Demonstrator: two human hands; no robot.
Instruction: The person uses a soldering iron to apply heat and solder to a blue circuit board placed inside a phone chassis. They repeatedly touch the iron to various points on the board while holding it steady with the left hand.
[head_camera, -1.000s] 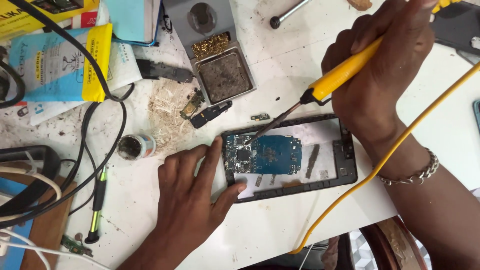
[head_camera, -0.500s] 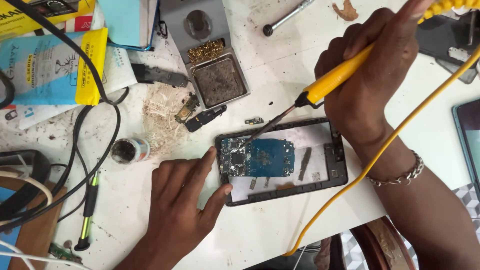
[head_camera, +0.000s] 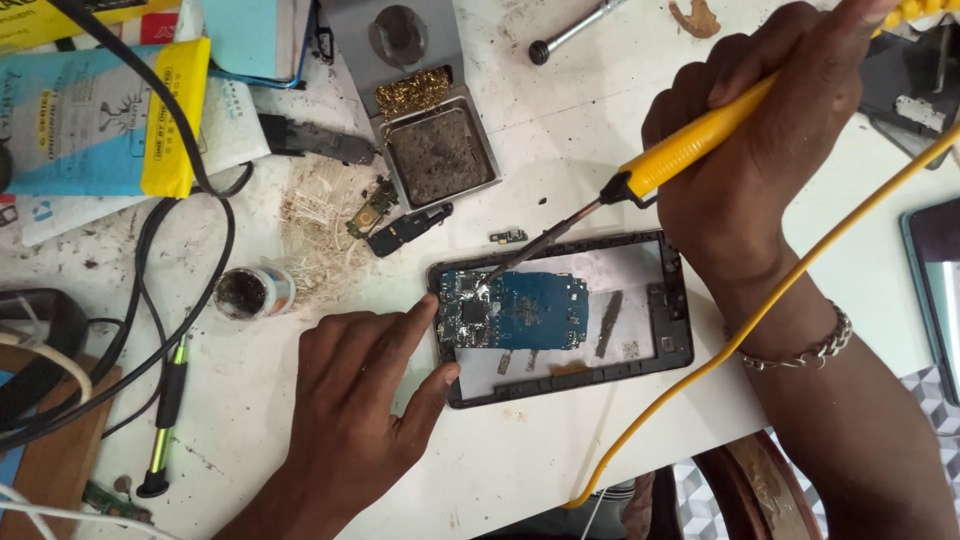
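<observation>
Soldering iron (head_camera: 690, 145), yellow-handled, is lying across the upper right of the head view, gripped in the right hand (head_camera: 760, 150), whose fingers are wrapping closed around the handle like a pen. Its long axis is running diagonally, handle high at the right and dark tip pointing down and to the left. The tip is touching the upper left part of the blue circuit board (head_camera: 515, 310), well below and left of the holding hand. A yellow cord (head_camera: 760, 320) is trailing from the iron down past the wrist, which is wearing a metal bracelet (head_camera: 805, 350).

The board is sitting inside the black phone frame (head_camera: 570, 385), whose long side is running left to right on the white table (head_camera: 550, 470). The left hand (head_camera: 355, 420) is holding nothing: it is lying palm down with fingers spread, index finger and thumb pressing the frame's left edge.

Above the frame, 1 tray of brass cleaning wool and sponge (head_camera: 430, 135) is resting, with a small flux pot (head_camera: 245, 292) to the left.
</observation>
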